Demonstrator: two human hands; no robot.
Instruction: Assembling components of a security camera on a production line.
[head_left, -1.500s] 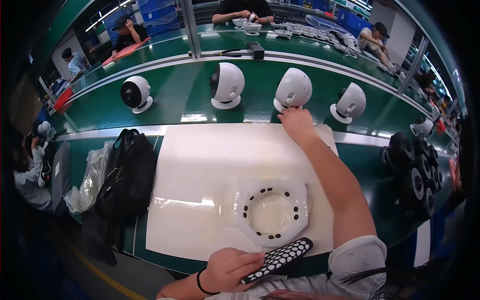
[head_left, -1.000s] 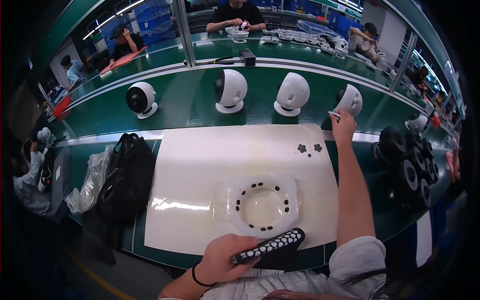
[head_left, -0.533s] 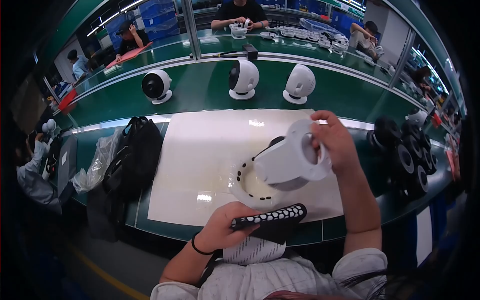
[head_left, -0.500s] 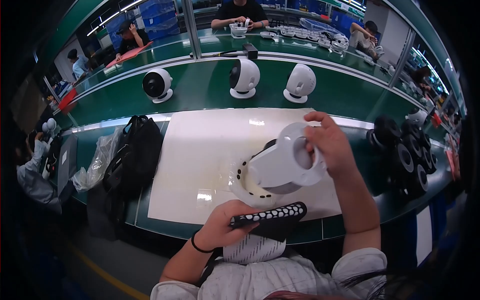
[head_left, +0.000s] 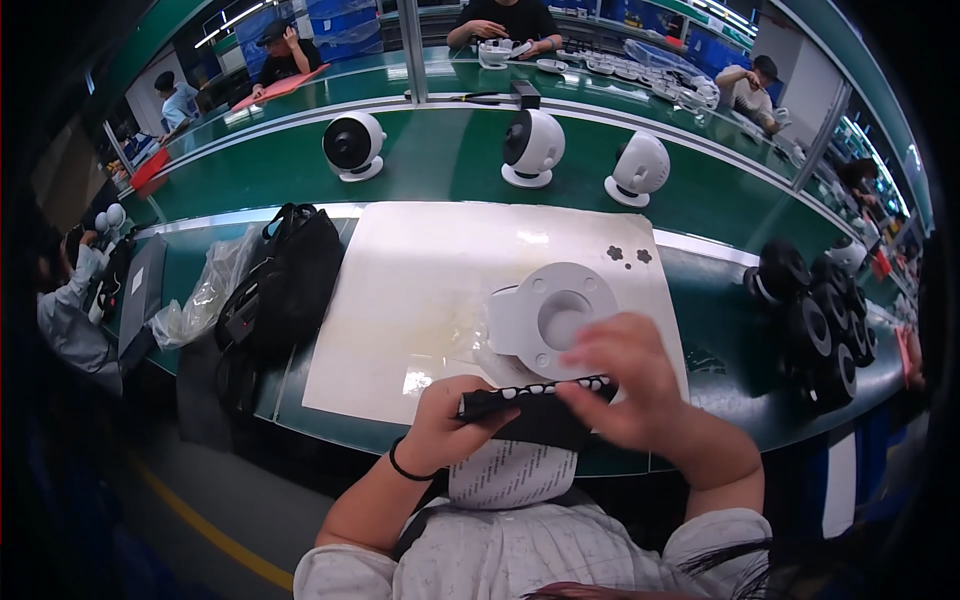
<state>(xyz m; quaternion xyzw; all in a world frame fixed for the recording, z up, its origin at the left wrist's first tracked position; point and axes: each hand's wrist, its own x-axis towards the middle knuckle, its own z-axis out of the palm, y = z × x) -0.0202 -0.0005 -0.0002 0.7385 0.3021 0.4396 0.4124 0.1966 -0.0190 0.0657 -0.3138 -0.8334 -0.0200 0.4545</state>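
Note:
My left hand [head_left: 445,425] is closed on a folded black sheet [head_left: 535,395] whose upper edge shows a row of white rounded spots. Over the sheet's right end is my right hand [head_left: 635,385], slightly blurred, fingers apart and thumb at the edge; whether it touches is unclear. Just beyond the hands, a white camera-like device [head_left: 515,320] lies on a pale mat [head_left: 400,280]. Its round base [head_left: 590,290] faces up, with a recessed centre and small round dimples. A printed white strip [head_left: 510,475] hangs below the black sheet.
Three white ball-shaped cameras [head_left: 534,140] stand on the green bench beyond the mat. A black bag [head_left: 300,270] and clear plastic [head_left: 215,290] lie left; black round parts [head_left: 815,320] are piled right. Small dark flower-shaped marks [head_left: 615,253] show on the mat. Several people sit farther off.
My right hand has let go of the white device's base and come down to the black sheet. The device now rests base-up on the mat. My left hand still holds the sheet.

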